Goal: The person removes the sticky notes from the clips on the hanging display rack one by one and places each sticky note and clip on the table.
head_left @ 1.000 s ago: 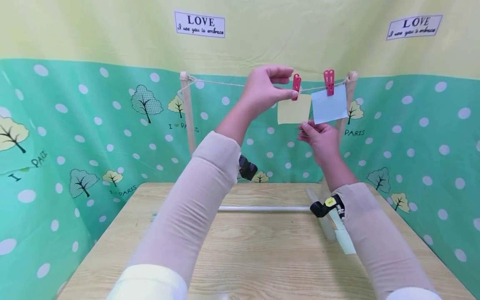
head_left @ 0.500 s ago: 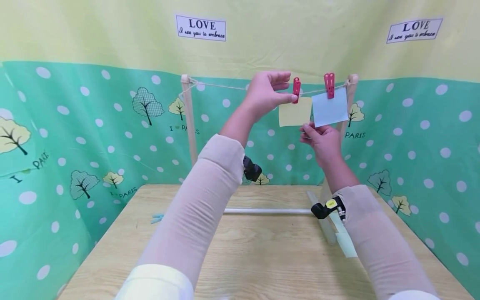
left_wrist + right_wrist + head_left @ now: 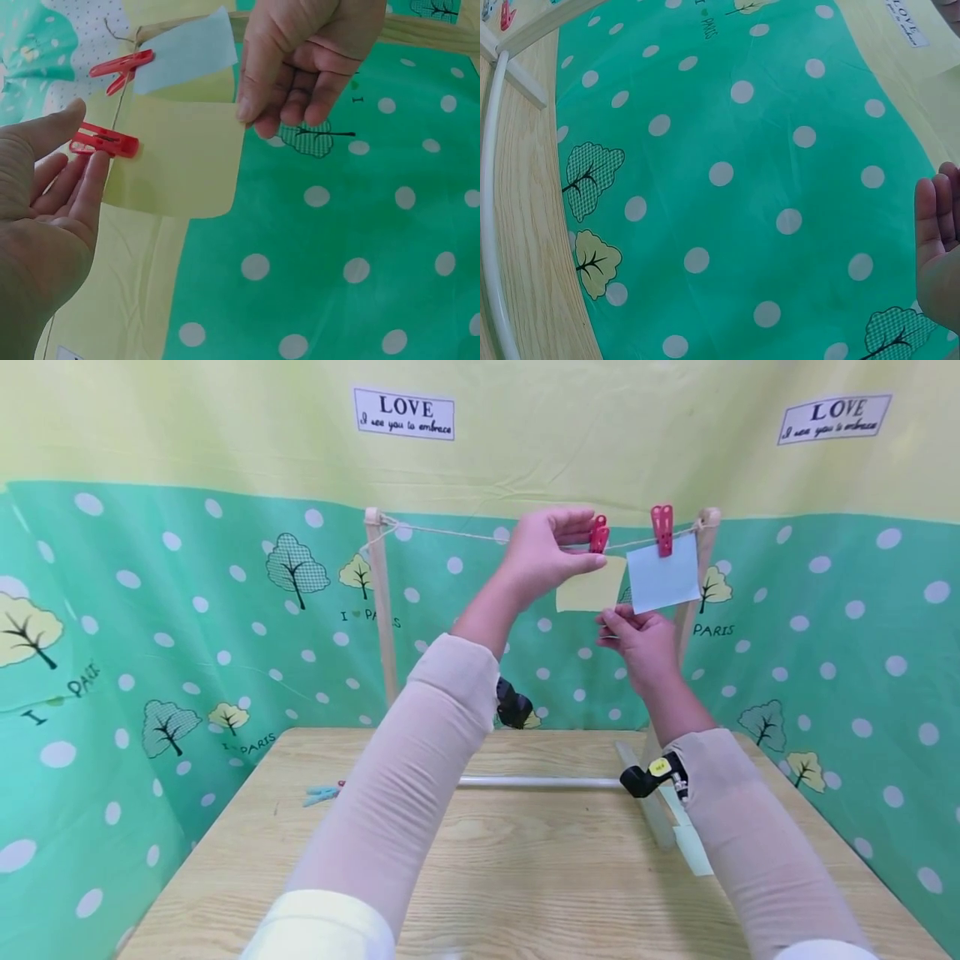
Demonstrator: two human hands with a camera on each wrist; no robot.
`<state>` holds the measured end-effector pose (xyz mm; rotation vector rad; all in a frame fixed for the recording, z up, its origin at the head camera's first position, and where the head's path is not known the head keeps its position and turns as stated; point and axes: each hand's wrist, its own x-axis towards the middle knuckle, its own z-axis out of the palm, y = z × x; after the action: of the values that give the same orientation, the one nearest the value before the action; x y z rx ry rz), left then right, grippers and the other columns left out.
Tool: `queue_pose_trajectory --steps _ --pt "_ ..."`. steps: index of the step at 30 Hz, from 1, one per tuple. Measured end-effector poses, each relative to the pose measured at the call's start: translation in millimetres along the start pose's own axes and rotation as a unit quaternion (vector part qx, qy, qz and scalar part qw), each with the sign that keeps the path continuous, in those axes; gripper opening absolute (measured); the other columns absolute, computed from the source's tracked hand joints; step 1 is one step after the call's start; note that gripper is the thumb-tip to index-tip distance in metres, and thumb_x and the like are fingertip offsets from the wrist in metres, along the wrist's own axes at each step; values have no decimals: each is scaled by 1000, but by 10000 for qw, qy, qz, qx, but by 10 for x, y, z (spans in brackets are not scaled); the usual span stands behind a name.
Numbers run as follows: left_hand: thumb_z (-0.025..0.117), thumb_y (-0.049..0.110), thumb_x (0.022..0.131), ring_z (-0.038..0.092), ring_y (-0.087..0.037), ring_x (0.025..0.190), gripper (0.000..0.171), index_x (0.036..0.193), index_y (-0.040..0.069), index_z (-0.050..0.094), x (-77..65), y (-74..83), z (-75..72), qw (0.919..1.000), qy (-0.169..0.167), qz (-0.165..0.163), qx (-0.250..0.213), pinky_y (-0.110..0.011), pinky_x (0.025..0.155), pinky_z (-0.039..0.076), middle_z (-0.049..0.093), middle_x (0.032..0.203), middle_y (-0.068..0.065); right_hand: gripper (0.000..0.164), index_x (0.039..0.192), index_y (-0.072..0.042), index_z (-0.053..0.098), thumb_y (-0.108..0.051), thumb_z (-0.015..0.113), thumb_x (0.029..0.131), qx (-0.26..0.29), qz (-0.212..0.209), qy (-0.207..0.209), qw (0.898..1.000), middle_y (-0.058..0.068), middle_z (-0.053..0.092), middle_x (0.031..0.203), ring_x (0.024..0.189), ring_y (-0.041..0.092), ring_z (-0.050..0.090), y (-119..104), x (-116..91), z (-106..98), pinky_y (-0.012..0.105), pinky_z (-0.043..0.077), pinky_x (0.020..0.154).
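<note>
My left hand is up at the string, thumb and fingertips on either side of a red clothespin, pinching it. That clothespin sits on the string at the top edge of a yellow paper note, which hangs below. My right hand pinches the note's lower right corner between thumb and finger; in the left wrist view its other fingers are curled. Just to the right, a second red clothespin holds a light blue note on the string. The right wrist view shows only fingers at its right edge.
The string runs between two wooden posts of a frame with a white crossbar low over the table. A blue clothespin lies at left, partly behind the left sleeve. Pale green notes lie by the right foot.
My left hand has shifted slightly right and its fingers now overlap more of the clothespin, which has tilted a little. The right hand keeps its place at the note's corner.
</note>
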<state>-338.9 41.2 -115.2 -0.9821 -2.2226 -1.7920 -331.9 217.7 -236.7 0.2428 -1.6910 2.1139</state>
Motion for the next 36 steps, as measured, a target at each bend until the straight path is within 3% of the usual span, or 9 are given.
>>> queue_pose_trajectory --steps 11,21,27,33,36 --pt "82 16 80 66 -4 92 42 120 8 70 -53 -41 108 9974 449 446 347 -15 78 53 71 102 0 20 98 -3 64 -19 72 88 71 -20 -48 10000 4 70 89 82 15 67 -1 -16 -41 23 57 76" --pt "75 14 86 66 -8 87 23 106 5 70 -82 -55 118 9926 870 642 545 -14 78 52 71 95 -2 19 97 -2 64 -17 72 89 186 -16 -21 9998 5 70 89 83 15 68 31 -43 -66 24 58 75" --pt "74 9 87 66 -11 82 15 100 2 70 -110 -34 118 9879 1220 926 250 -16 76 53 71 90 -4 20 95 -2 65 -18 74 87 180 1 -84 9998 5 70 87 81 16 67 51 -78 -59 26 58 75" --pt "75 3 85 69 -15 78 11 94 -3 73 -113 -73 80 9755 1546 1531 -323 -21 75 56 73 86 -10 6 91 -2 68 -8 69 91 378 -221 -308 9986 6 70 85 74 15 67 86 -87 -58 26 59 73" --pt "76 2 83 70 -14 77 14 94 -5 73 -113 -96 41 9694 1710 1656 -594 -22 76 56 73 86 -11 8 92 -1 68 -9 69 91 300 -254 -323 9987 6 70 85 73 16 66 111 -88 -59 26 59 72"
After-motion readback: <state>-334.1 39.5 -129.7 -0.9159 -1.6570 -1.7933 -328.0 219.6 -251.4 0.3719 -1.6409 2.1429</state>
